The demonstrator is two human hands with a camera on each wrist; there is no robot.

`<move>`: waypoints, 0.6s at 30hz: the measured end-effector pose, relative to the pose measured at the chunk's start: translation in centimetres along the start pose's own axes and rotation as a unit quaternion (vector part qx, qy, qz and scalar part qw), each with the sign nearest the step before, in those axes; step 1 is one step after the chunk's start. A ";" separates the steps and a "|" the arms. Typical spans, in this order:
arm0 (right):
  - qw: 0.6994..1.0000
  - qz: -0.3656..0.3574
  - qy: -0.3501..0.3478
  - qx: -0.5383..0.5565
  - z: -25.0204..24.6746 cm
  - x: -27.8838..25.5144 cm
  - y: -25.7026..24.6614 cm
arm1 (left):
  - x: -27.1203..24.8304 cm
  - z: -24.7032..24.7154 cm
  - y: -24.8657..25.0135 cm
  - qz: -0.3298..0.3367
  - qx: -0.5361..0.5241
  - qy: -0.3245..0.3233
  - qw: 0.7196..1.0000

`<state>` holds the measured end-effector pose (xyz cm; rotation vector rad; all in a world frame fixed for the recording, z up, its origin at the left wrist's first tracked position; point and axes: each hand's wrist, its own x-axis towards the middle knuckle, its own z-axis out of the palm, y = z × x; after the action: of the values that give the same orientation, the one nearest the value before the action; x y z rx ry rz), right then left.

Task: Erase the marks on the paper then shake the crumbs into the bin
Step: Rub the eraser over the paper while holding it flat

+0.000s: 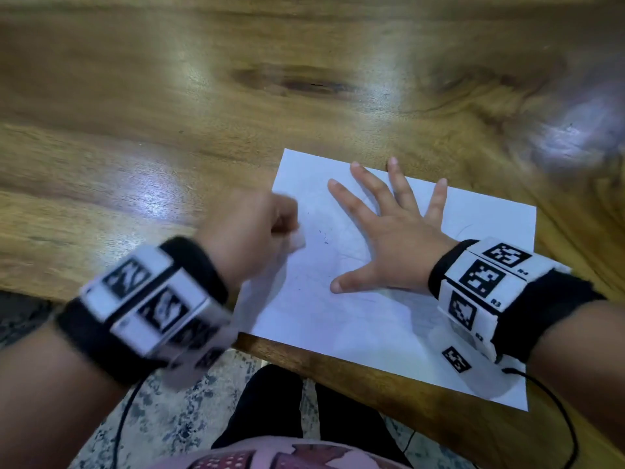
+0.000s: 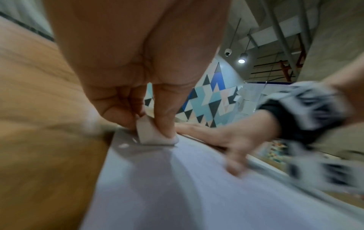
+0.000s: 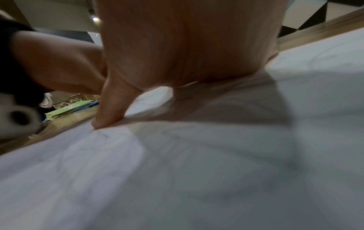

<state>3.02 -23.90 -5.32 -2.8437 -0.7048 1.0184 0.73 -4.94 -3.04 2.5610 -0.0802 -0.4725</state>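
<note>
Large public hall or studio — high ceiling with pendant lamp [image 2: 242,57], security camera [image 2: 228,52], geometric-patterned wall [image 2: 208,101], wooden table [image 1: 169,96]

You are working at a glossy, varnished wooden table [image 1: 203,96] whose grained surface is throwing back pale glare. The matt white paper [image 1: 355,316] is lying smooth, with faint creases showing. A soft-looking, matt white eraser [image 2: 153,135] is showing rounded edges. Black fabric wristbands [image 1: 541,316] are carrying printed paper-like marker panels.
</note>
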 end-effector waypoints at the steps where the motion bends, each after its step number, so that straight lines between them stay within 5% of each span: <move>1: 1.000 -0.001 0.000 0.000 0.0 0.0 0.1 | -1.5 0.4 0.0 0.009 0.002 -0.030 1.000; 4: 1.000 -0.001 0.001 -0.001 0.0 0.0 0.1 | -2.5 0.7 0.0 0.007 0.002 -0.064 0.998; 10: 1.000 0.003 0.000 -0.003 0.0 0.0 0.0 | 3.6 -0.4 1.8 0.004 0.027 0.042 0.999; 15: 1.000 0.001 -0.003 -0.007 0.0 0.1 0.2 | -2.1 1.1 0.3 0.043 0.008 -0.066 0.997; 18: 1.000 -0.001 -0.003 -0.009 0.0 0.1 0.1 | 0.3 0.3 0.6 0.027 -0.006 0.009 1.000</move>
<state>3.13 -23.95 -5.39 -2.8549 -0.7202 1.0274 0.91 -5.69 -3.07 2.5442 -0.1386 -0.4283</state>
